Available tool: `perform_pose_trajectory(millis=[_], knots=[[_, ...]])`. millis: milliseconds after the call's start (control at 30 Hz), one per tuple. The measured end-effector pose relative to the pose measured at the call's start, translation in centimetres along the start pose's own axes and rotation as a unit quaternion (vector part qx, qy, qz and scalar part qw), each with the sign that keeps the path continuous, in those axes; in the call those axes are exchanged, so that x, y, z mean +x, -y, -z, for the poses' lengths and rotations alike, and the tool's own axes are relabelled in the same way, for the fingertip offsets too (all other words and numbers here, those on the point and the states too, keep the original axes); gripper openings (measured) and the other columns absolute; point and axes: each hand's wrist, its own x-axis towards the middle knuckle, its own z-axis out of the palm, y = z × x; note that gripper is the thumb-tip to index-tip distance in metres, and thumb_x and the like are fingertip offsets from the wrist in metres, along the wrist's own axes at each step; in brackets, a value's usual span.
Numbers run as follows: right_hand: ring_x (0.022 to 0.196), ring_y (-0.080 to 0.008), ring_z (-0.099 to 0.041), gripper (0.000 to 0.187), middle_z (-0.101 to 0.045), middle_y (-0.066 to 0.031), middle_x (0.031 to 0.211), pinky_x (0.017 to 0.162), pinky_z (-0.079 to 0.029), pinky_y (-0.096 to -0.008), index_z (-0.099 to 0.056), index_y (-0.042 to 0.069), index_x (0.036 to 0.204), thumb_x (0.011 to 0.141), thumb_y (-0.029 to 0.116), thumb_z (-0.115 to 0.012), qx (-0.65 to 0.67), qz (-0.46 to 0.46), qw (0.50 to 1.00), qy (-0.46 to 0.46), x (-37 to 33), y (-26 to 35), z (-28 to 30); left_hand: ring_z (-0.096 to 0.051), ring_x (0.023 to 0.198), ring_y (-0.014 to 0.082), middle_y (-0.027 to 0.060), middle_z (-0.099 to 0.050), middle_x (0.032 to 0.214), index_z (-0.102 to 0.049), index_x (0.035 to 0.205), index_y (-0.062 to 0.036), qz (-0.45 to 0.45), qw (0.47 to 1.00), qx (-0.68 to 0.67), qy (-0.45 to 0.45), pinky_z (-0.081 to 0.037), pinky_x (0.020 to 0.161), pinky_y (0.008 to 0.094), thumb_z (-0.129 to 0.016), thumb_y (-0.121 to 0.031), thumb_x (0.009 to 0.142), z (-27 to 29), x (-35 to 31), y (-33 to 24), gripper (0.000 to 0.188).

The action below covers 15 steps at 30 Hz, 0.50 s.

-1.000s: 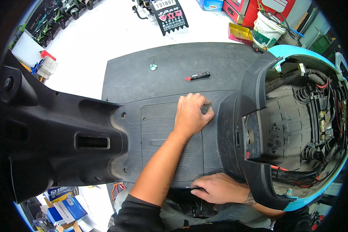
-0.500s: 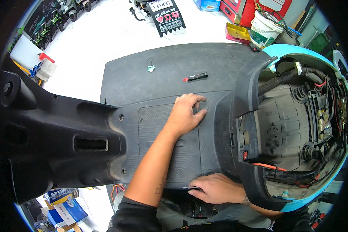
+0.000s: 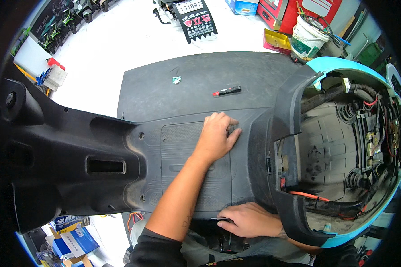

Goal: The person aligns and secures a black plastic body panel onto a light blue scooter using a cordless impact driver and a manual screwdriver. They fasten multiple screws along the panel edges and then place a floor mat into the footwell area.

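Observation:
A scooter's black plastic footboard [image 3: 173, 153] stretches across the middle of the view. My left hand [image 3: 219, 137] rests on its ridged surface, thumb apart from the fingers, holding nothing. At the footboard's near edge my right hand [image 3: 249, 220] is closed, thumb against fingers, on a thin metallic piece [image 3: 218, 218]. Only the tip of that piece shows; the rest is hidden by my hand. To the right the scooter's turquoise-rimmed seat compartment [image 3: 316, 153] lies uncovered, with wires and springs inside.
On the dark mat [image 3: 151, 89] beyond lie a red-and-black pen-shaped tool [image 3: 227, 91] and a small green circuit board [image 3: 176, 80]. A white bucket [image 3: 308, 38] and yellow-lined tray [image 3: 277, 41] stand far right. Blue boxes [image 3: 81, 241] sit lower left.
The whole view has shifted slightly, so things appear a little lower and to the right. Both hands keep their places on the footboard.

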Motion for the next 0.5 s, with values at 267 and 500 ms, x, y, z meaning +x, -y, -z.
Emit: perform_pose_trajectory(millis=[267,500], knots=[[0.089,-0.0389,-0.076,0.035,-0.079,-0.0189,0.105,0.078,-0.06,-0.0455,-0.076,0.002,0.116,0.106,0.034,-0.067,0.006,0.006,1.0,-0.028,0.0,-0.2,-0.3,-0.064,0.1,0.03,0.0088,-0.073,0.097,-0.08,0.102,-0.0073,0.074,0.994,0.071,-0.026,-0.044,0.095,0.0437,-0.084,-0.021,0.089,-0.7,-0.5,-1.7,0.02],[0.089,-0.0401,-0.076,0.034,-0.078,-0.02,0.102,0.078,-0.06,-0.047,-0.075,0.001,0.115,0.105,0.033,-0.067,-0.003,0.002,0.999,-0.034,0.1,-0.5,-0.5,-0.064,0.101,0.0297,0.0086,-0.075,0.096,-0.081,0.098,-0.0075,0.12,0.988,0.065,-0.076,-0.042,0.1,0.0441,-0.084,-0.022,0.09,-1.8,-1.0,-2.7,0.017]])
